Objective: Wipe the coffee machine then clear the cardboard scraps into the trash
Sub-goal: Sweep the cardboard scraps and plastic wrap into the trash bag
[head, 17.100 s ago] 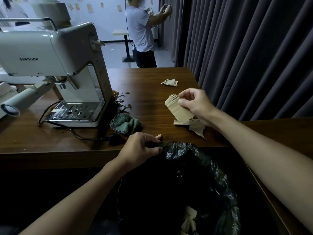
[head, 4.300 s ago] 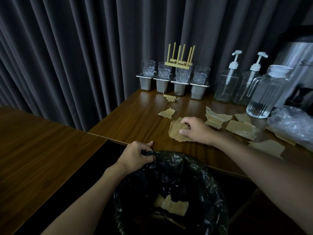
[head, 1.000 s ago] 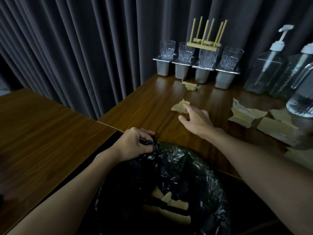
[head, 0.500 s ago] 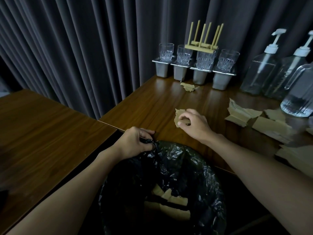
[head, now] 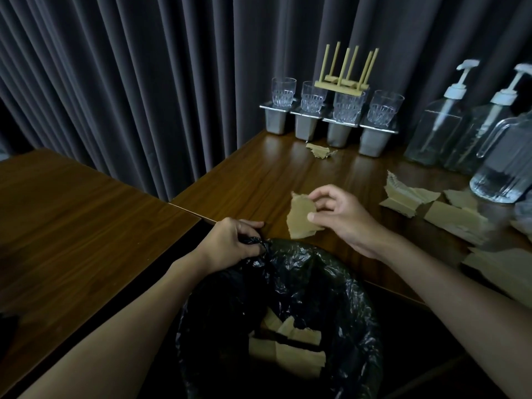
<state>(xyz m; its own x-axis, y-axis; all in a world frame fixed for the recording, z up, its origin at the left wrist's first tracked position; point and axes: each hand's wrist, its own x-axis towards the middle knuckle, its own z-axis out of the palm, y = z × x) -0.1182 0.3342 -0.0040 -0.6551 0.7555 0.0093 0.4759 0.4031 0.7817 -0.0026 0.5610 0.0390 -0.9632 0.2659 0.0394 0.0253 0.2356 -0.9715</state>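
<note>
Wooden counter [head: 259,180]: right hand [head: 342,217] pinches cardboard scrap [head: 300,216]; left hand [head: 227,243] grips trash bag [head: 331,269].

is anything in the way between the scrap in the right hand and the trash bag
Nothing visible. The right hand pinches the cardboard scrap just beyond the trash bag, whose mouth is open; the left hand grips its rim to one side.

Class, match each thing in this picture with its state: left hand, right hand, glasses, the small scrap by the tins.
1 left hand
2 right hand
3 glasses
4 small scrap

A stand on tins
B grips the bag rim
C lies on the table
D pinches a card piece

Pairs: 1-B, 2-D, 3-A, 4-C
</note>
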